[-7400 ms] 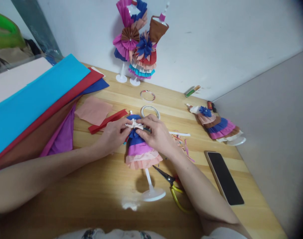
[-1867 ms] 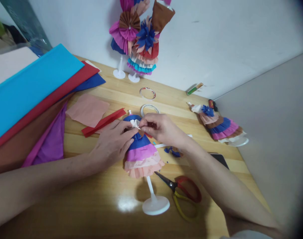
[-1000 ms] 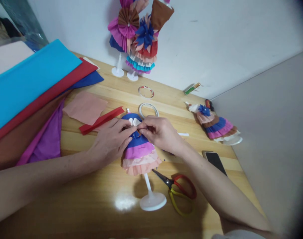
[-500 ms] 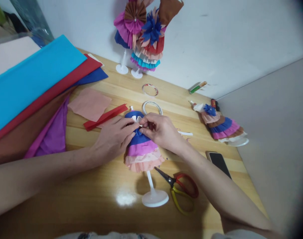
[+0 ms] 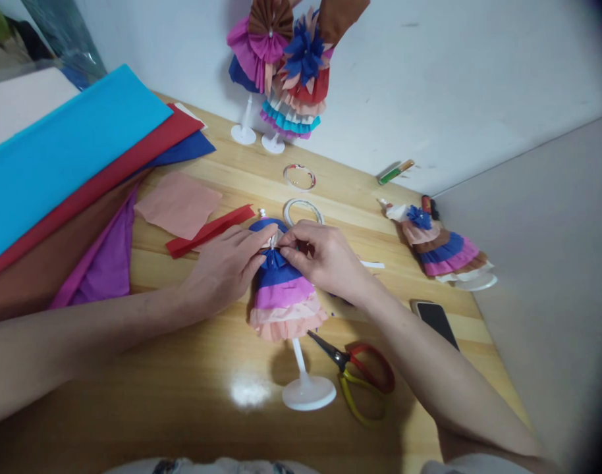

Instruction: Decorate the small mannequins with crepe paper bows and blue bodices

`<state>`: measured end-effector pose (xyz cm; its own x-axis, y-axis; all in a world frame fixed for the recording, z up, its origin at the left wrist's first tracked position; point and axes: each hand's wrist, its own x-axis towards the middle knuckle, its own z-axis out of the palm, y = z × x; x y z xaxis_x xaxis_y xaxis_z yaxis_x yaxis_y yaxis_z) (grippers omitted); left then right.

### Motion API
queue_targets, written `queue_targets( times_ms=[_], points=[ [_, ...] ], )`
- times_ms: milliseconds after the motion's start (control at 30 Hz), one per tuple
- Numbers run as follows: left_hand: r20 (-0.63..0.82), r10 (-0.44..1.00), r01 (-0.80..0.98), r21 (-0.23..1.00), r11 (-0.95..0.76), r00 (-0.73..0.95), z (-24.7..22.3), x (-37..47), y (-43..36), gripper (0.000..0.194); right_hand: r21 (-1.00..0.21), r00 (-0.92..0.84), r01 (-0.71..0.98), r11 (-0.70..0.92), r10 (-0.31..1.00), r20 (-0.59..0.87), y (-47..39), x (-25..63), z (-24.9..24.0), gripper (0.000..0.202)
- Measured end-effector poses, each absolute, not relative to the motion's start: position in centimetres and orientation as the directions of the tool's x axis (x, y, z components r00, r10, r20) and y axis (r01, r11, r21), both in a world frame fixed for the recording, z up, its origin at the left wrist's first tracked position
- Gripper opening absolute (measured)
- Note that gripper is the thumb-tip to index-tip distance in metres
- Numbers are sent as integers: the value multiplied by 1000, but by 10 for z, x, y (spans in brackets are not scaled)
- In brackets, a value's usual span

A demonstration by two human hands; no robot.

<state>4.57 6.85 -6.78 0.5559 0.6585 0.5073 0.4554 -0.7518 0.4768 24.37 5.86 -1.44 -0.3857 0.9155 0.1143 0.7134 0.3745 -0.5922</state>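
A small crepe-paper dress (image 5: pixel 281 289) in blue, purple and pale pink lies on the table, still on its white display stand (image 5: pixel 308 393). At its waist is a gathered paper bow (image 5: pixel 272 247), blue and whitish. My left hand (image 5: pixel 226 263) holds the bow from the left between thumb and fingers. From the right, my right hand (image 5: pixel 325 253) pinches the bow's other side, thumb against forefinger. The fingertips partly cover the bow, so its fastening cannot be made out. Scissors (image 5: pixel 350 362) with one red and one yellow handle lie beside the skirt's hem.
Folded coloured paper (image 5: pixel 78 158) is stacked at the left, near a pink piece (image 5: pixel 180 204) and a red strip (image 5: pixel 212 230). Tape rolls (image 5: pixel 303 203) lie behind the dress. Other paper dresses (image 5: pixel 305 79) stand by the wall; another (image 5: pixel 442 247) lies right, near a phone (image 5: pixel 435 322).
My left fingers have shifted slightly up over the bow, and more of its blue gathers show below. The right hand keeps its pinch, almost in place.
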Motion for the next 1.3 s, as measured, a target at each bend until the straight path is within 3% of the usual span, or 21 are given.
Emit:
queue_targets(
  times_ms=[200, 467, 567, 700, 867, 1133, 1300],
  points=[
    [529, 674, 443, 508, -738, 516, -70, 50, 68, 36, -506, -322, 793, 340, 938, 126, 56, 238, -18, 9],
    [494, 709, 455, 546, -703, 503, -67, 52, 67, 39, -533, -315, 759, 373, 928, 200, 54, 236, -16, 5],
    [477, 724, 457, 565, -686, 498, -66, 53, 67, 33, -512, -311, 764, 394, 919, 244, 54, 234, -18, 2],
    [434, 750, 455, 606, -653, 499, -67, 54, 67, 21, -503, -324, 777, 379, 925, 196, 57, 232, -22, 4],
    [444, 734, 426, 611, -667, 513, -68, 53, 70, 10, -548, -313, 761, 349, 936, 161, 60, 235, -25, 7],
    [500, 659, 347, 580, -737, 562, -70, 52, 72, 17, -645, -288, 705, 295, 950, 121, 64, 237, -28, 7],
    [536, 644, 358, 546, -758, 546, -67, 50, 70, 12, -650, -300, 694, 310, 945, 131, 63, 238, -29, 7]
  ],
)
